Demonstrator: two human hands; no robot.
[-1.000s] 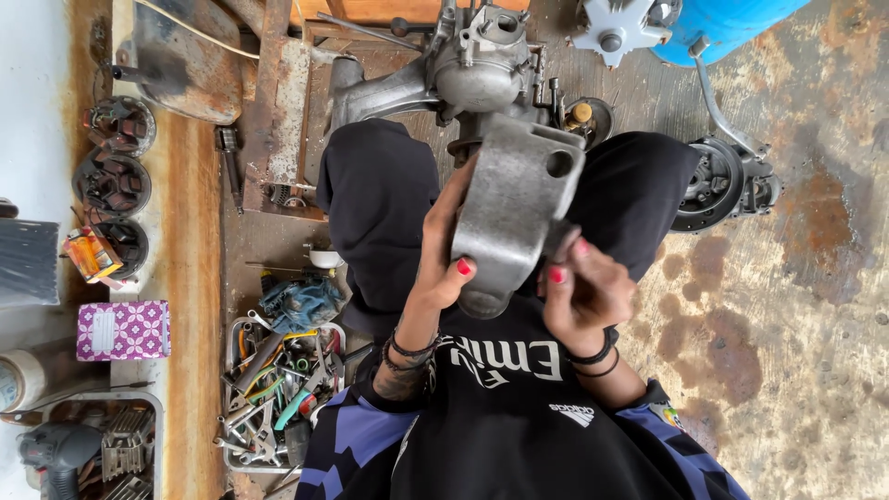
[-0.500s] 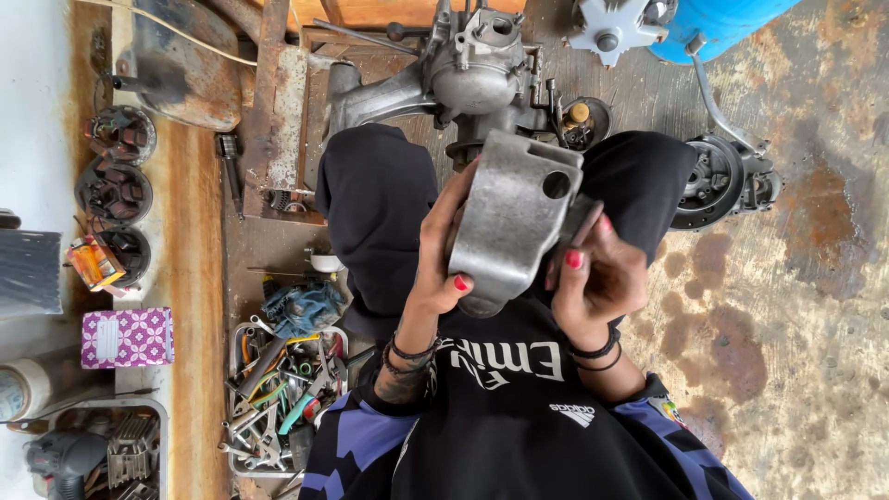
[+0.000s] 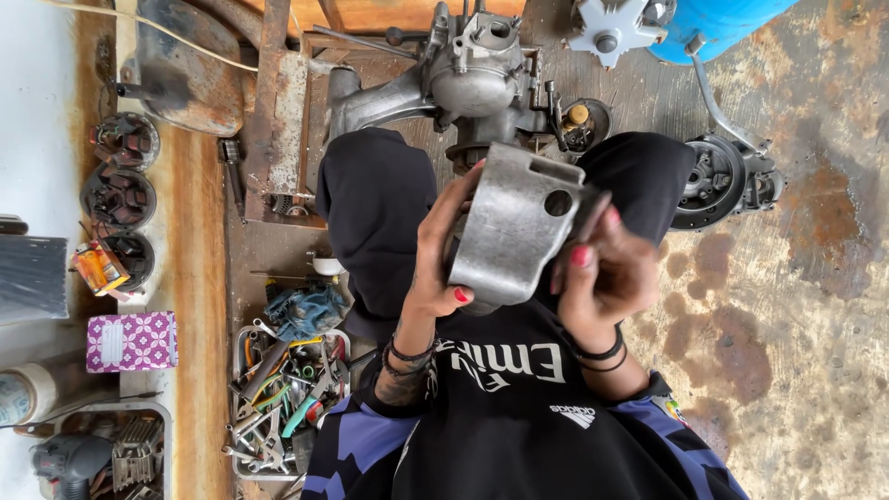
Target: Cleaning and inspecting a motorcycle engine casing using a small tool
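Note:
I hold a grey cast-metal engine housing (image 3: 514,227) with a round hole in its side, raised above my lap. My left hand (image 3: 437,250) grips its left edge, thumb underneath. My right hand (image 3: 602,268) clasps its right side, fingers curled around a dark edge. Both hands have red-painted nails and dark wristbands. Beyond my knees an engine block (image 3: 463,79) rests on the workshop floor.
A tray of mixed hand tools (image 3: 278,398) lies at my left. Round stator coils (image 3: 120,194) line a rusty ledge, beside a purple patterned box (image 3: 131,341). A blue barrel (image 3: 713,23) and a wheel hub (image 3: 718,181) sit at the right on stained concrete.
The housing has tilted and shifted slightly rightward in my hands; my right fingers have moved further around its right edge.

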